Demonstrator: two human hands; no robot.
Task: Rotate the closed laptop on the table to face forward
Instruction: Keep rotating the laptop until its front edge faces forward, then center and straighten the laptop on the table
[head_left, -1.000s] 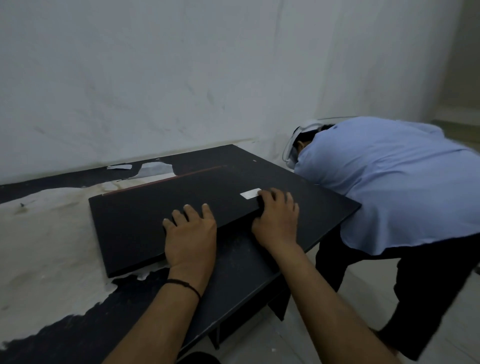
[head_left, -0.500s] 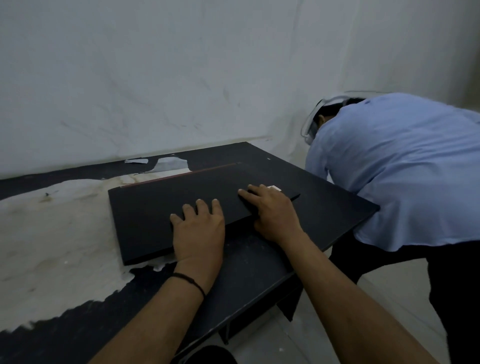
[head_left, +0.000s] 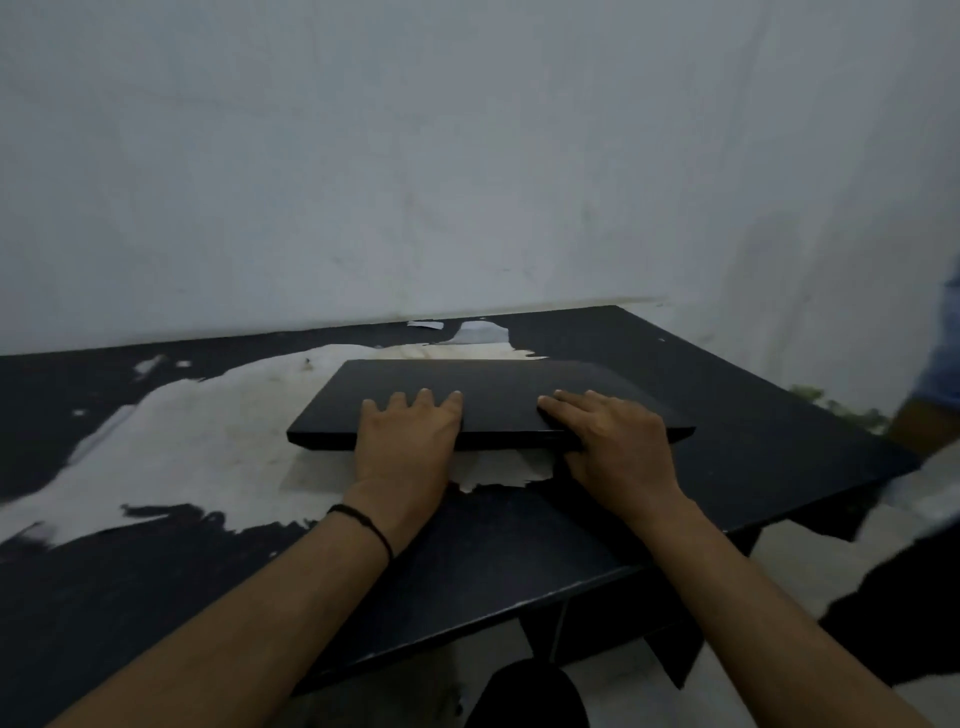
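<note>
A closed black laptop (head_left: 498, 384) lies on the dark table (head_left: 753, 431), its long front edge turned towards me and nearly square to my view. My left hand (head_left: 408, 441) lies over the middle of that front edge, fingers spread on the lid. My right hand (head_left: 613, 441) holds the front edge nearer the right corner, fingers on the lid and thumb hidden at the edge. A shadow shows under the front edge; I cannot tell whether it is lifted.
The tabletop has a large peeled white patch (head_left: 182, 441) under and left of the laptop. A pale wall (head_left: 467, 182) runs right behind the table. Another person's blue sleeve (head_left: 943, 343) and dark trousers (head_left: 909, 613) are at the right edge, by the table's right corner.
The laptop has turned so its long edge now faces me instead of lying slanted. Both hands stayed on it. My view swung left, so the other person is now mostly out of frame.
</note>
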